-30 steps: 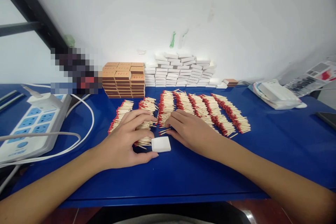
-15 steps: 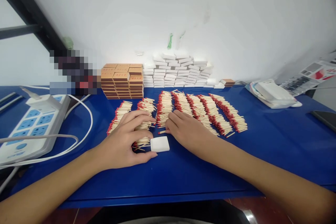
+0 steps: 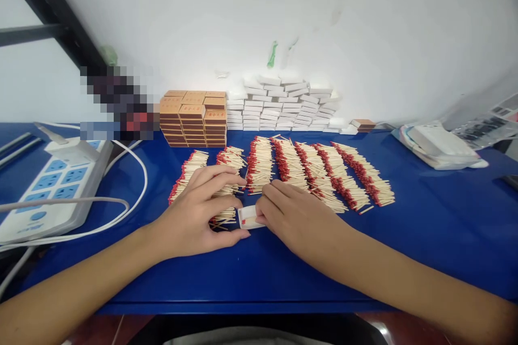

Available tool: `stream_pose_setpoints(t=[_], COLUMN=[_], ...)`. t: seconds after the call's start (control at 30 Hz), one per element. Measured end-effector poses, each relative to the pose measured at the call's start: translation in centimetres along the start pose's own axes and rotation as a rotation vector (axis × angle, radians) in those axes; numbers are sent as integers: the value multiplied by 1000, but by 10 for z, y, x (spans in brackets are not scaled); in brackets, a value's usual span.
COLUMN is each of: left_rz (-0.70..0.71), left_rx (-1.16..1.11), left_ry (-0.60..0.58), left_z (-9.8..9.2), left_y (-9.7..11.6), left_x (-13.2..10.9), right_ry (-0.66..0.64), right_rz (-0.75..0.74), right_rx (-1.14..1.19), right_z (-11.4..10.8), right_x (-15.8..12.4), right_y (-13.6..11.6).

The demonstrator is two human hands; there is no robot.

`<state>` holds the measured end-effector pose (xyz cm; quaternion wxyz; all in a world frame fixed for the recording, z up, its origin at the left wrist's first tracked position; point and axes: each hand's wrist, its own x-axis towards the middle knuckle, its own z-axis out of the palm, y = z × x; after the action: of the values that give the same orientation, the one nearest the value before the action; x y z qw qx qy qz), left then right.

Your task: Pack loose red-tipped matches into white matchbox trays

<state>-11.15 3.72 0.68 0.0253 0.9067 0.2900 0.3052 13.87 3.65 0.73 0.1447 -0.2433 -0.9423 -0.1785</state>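
A small white matchbox tray [image 3: 247, 224] lies on the blue table with its open side up. My left hand [image 3: 198, 213] curves round the tray's left end, which sits between thumb and index finger. Above the tray, the fingers of my right hand [image 3: 285, 207] are pinched on a match [image 3: 244, 221], its red head showing inside the tray. The right fingers cover the tray's right end, so how many matches are there is hidden. Behind both hands, red-headed matches [image 3: 259, 164] lie in several slanting rows; my left hand partly covers one row.
Brown matchboxes [image 3: 193, 118] are stacked against the wall, beside a pile of white trays [image 3: 279, 110]. A power strip [image 3: 60, 188] with loose white cables [image 3: 141, 172] lies at left. At right rests a plastic-wrapped white packet [image 3: 437, 145].
My right hand has brought a match from the rows down into the white tray. My left hand stays round the tray's left end. The whole view has shifted slightly.
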Motion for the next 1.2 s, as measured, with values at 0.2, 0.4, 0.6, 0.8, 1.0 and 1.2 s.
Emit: stream_pose_setpoints(t=[0.2, 0.4, 0.6, 0.8, 1.0, 1.2], left_rz=[-3, -10, -10, -22, -21, -27], left_rx=[3, -5, -10, -22, -17, -16], left_ry=[-9, 2, 12, 9, 8, -8], left_z=[0, -2, -4, -5, -6, -5], left_y=[0, 1, 2, 1, 1, 2], left_x=[-1, -2, 0, -1, -1, 0], right_ry=[17, 7, -54, -22, 2, -2], right_rz=[-23, 118, 135, 146, 123, 119], right_rx=[91, 149, 167, 162, 146, 133], right_z=[-2, 4, 11, 10, 10, 9], right_x=[-1, -3, -5, -3, -3, -3], right_y=[7, 33, 39, 35, 36, 35])
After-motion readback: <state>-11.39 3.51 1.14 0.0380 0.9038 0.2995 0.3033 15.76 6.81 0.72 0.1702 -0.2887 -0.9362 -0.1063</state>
